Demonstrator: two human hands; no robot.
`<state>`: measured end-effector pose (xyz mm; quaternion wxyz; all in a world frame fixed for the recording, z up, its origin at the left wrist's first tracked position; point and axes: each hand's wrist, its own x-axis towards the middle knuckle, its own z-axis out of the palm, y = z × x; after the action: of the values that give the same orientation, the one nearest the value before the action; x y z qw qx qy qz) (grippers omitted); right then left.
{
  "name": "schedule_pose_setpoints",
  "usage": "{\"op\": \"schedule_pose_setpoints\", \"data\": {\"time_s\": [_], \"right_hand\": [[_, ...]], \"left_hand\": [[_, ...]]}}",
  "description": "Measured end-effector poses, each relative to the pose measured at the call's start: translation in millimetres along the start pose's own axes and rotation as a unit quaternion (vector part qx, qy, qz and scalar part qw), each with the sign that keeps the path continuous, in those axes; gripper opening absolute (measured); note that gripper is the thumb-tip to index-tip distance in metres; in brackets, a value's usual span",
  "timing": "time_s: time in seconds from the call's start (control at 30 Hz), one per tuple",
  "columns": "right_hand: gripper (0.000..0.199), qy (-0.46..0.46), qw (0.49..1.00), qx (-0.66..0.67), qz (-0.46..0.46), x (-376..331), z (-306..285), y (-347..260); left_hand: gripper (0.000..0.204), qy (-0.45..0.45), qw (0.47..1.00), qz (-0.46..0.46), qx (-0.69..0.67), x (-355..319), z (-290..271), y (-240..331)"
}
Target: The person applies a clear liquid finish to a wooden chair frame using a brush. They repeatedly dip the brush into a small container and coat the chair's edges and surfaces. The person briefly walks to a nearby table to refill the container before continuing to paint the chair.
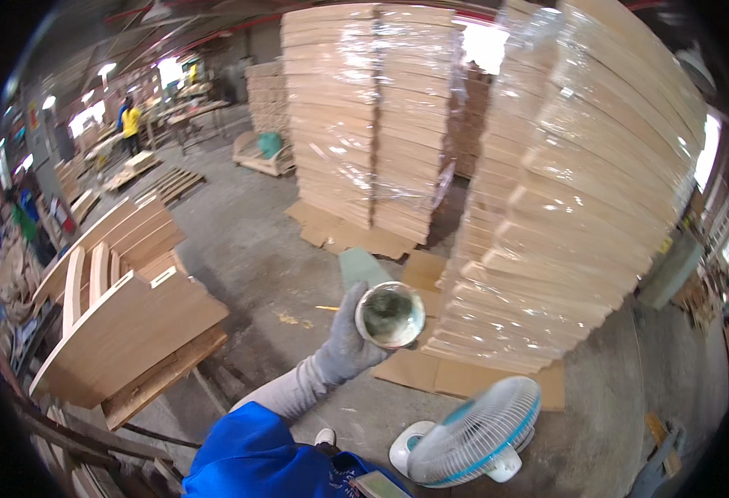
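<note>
1. Your blue sleeve lies nearest the head camera, down and to the left of your left hand.
2. Your gloved left hand is curled part-way closed around a cup, gripping its side, with the mouth turned toward you.
3. Dark grey-green paste sits inside, smeared up the wall toward the rim. By my reading, the paste is not used up; how much has gone, I cannot tell.
4. Your right hand I cannot make out for sure. A grey shape by a wood strip, far to the right of the cup hand, might be a glove or just cloth, so its grip cannot be told.
5. Just beyond the cup shows a green piece; whether it touches the hand is unclear.
6. Left of the hand, well apart, stands a wooden frame, with no film on it. Whether any paste has been put there, I cannot see.
7. Beyond the hand rises one stack, and to its right a second stack. Both have clear film on them, so wrapping looks at least largely done there.
8. Below and right of the hand stands a fan, near cardboard on the floor.
</note>
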<state>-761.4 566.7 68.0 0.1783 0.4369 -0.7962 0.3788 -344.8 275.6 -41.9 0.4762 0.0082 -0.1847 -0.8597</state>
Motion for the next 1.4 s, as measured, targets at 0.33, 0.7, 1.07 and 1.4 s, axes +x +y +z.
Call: {"op": "schedule_pose_setpoints", "data": {"time_s": [0.33, 0.7, 1.07, 1.4], "right_hand": [[0.033, -0.309, 0.874, 0.304, -0.219, -2.5, 220.2, -293.3], [0.041, -0.394, 0.605, 0.490, -0.489, -98.7, 448.8, -454.5], [0.047, -0.670, 0.329, 0.657, 0.110, -100.7, 678.2, -510.5], [0.035, -0.418, 0.613, 0.646, -0.181, 15.9, 721.3, -664.9]], "left_hand": [[0.052, -0.079, 0.985, -0.079, -0.132, -11.9, -16.7, 164.3], [0.074, -0.026, 0.870, 0.285, 0.402, -58.0, -83.1, 226.7], [0.095, 0.118, 0.646, 0.387, 0.647, 10.6, -158.1, 278.7], [0.085, 0.169, 0.478, 0.506, 0.698, 134.6, -217.4, 370.1]]}}
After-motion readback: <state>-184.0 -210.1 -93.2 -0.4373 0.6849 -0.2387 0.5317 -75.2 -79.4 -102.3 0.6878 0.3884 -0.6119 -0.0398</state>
